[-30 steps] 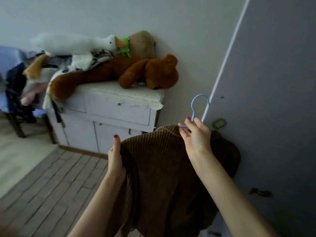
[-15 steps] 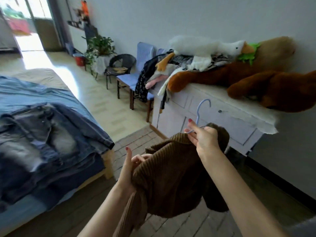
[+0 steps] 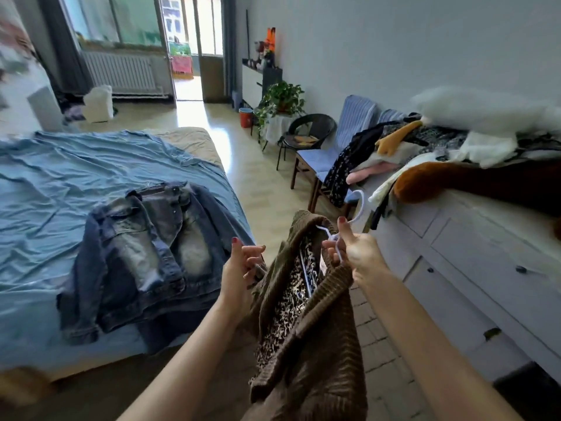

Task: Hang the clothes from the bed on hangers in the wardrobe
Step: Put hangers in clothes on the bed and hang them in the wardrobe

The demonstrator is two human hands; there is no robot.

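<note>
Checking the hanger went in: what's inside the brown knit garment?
Inside the brown knit garment, a leopard-print lining and part of the pale hanger show; its lower end is covered.

jacket point(image 3: 142, 256) on bed point(image 3: 60, 177) left, dresser point(image 3: 473, 268) right, chairs point(image 3: 328, 153) behind.

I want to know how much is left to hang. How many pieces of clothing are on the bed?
1 that I can tell: a denim jacket spread near the foot of the bed. Darker denim shows beneath it, so a second piece may be hidden there.
</note>
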